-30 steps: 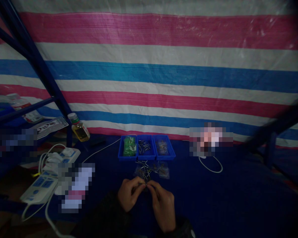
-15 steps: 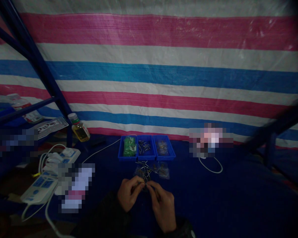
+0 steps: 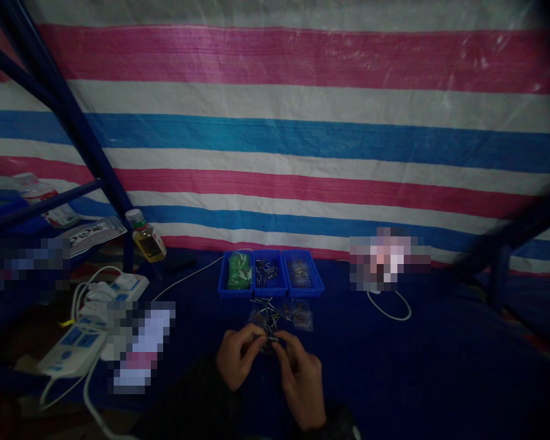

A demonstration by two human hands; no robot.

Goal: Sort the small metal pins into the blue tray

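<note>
Beside metal pins [image 3: 266, 315], left hand [image 3: 239, 357], right hand [image 3: 300, 385], blue trays [image 3: 270, 292]

No writing can be read in this view. The white printed card [image 3: 91, 236] at the left edge, just left of the middle height, carries dark characters and a black-and-white design, but they are too blurred to make out. The small bottle of amber liquid [image 3: 146, 241] left of centre and the plastic bottle [image 3: 39, 195] at the far left both have labels too small to read, and the blue panels on the white power strip [image 3: 68, 352] at lower left show only indistinct white marks.
</note>
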